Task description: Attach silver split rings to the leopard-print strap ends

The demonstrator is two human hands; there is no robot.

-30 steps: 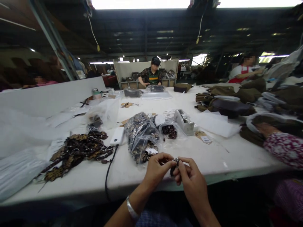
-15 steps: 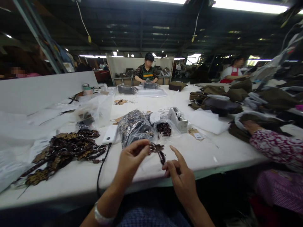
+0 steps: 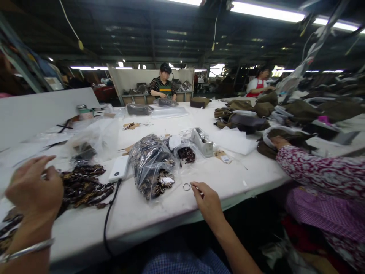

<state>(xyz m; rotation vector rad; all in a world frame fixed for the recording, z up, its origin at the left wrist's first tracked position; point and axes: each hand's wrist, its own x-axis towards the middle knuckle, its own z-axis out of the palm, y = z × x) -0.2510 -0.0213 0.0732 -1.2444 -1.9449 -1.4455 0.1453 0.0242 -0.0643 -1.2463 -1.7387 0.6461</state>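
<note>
A thin metal ring is pinched between the thumb and index fingertip of my right hand, over the white tabletop near its front edge. Far to the left, my left hand hovers beside and partly in front of a heap of dark brown, leopard-patterned strap-like pieces. Its index finger is stretched out and its thumb stands apart; I see no piece in it. Between my hands lies a clear plastic bag full of similar patterned pieces. Another clear bag with small dark brown pieces sits just behind it.
A white power bank with a black cable lies mid-table. Behind the bags stands a grey tape dispenser, near a cardboard tag. On the right, a co-worker's patterned sleeve reaches toward olive bags. Another person works opposite.
My left hand has moved from the middle to the heap on the left, and the brown patterned piece has left its fingers. My right hand now pinches a metal ring. The view has turned right.
</note>
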